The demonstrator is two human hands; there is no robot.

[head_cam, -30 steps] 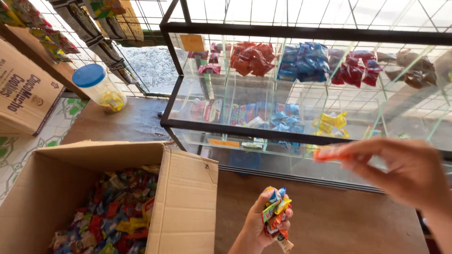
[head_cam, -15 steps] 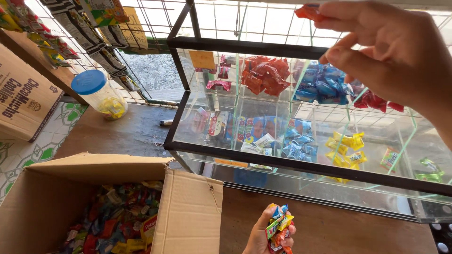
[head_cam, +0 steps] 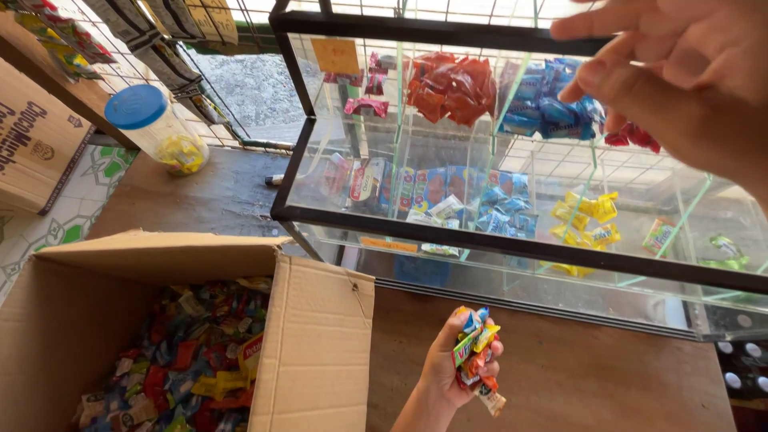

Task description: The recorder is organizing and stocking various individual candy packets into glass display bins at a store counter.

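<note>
Taking the glass case (head_cam: 512, 240) as landmark, we see red packets (head_cam: 452, 84) and blue packets (head_cam: 544, 108) on its upper shelf, yellow packets (head_cam: 588, 220) below, an orange label (head_cam: 336, 56) upper left, and a printed brown carton (head_cam: 36, 140) far left.

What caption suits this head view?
Left hand grips wrapped sweets; right hand hovers over the glass display case.

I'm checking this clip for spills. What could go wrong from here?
The left hand grips a full bunch of wrapped candies, one wrapper hanging loose at the bottom; some may slip onto the wooden table. The right hand is raised near the glass display case and might bump its black frame.
</note>
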